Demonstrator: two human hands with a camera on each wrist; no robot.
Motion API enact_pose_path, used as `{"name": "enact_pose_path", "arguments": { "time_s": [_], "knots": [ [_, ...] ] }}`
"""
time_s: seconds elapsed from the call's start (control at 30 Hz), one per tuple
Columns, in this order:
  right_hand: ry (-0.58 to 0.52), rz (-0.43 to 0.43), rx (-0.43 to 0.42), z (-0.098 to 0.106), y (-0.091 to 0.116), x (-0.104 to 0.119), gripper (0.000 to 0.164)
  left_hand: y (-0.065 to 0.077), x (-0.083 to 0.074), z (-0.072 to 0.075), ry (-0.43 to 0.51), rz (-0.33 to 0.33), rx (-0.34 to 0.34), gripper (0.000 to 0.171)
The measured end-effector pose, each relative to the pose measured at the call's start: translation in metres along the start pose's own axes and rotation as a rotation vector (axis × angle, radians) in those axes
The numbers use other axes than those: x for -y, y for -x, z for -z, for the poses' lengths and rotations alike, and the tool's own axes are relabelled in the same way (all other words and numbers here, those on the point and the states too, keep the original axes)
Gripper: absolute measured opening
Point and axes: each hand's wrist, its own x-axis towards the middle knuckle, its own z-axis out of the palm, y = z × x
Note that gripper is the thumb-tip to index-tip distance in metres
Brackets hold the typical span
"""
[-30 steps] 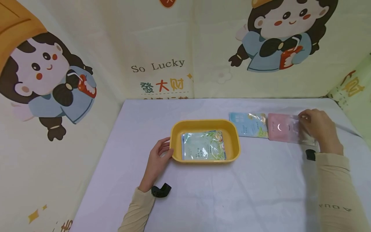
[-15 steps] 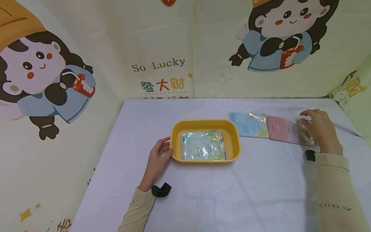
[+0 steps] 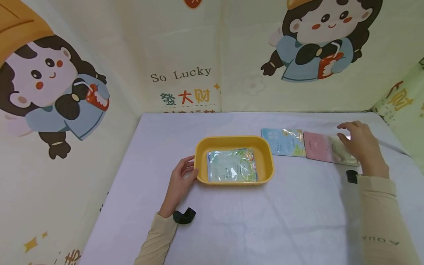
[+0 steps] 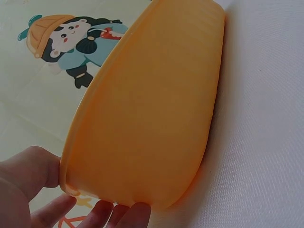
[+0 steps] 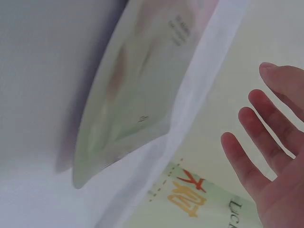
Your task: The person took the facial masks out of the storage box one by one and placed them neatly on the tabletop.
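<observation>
At the left end of a yellow plastic basket, my left hand holds the rim and outer wall, thumb at the rim and fingers along the wall. Inside the basket lies a small pile of flat foil sachets with a pale green one on top. To the right, a blue sachet lies flat beside a sachet that shades from pink to pale green. My right hand hovers over that sachet's right end. Its fingers are apart and hold nothing; in the right wrist view, a gap separates the fingers from the sachet.
A white cloth covers the table. Printed curtains stand along the back and both sides. Each wrist carries a black camera, such as the one on the left wrist.
My right hand has let go of the pink and green sachet and drawn slightly away. That sachet now lies tilted a little, its left end lower. The left hand stays on the basket.
</observation>
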Motion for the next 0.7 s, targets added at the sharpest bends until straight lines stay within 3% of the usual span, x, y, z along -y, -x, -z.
{"name": "enact_pose_path", "arguments": {
  "time_s": [0.23,0.7],
  "knots": [
    [-0.022,0.080,-0.049,0.003,0.004,0.019,0.029,0.000,0.000,0.000,-0.015,-0.016,-0.003,0.046],
    [-0.009,0.077,-0.011,0.005,0.009,0.063,0.038,-0.001,0.001,0.002,-0.001,-0.012,0.006,0.045]
  ]
}}
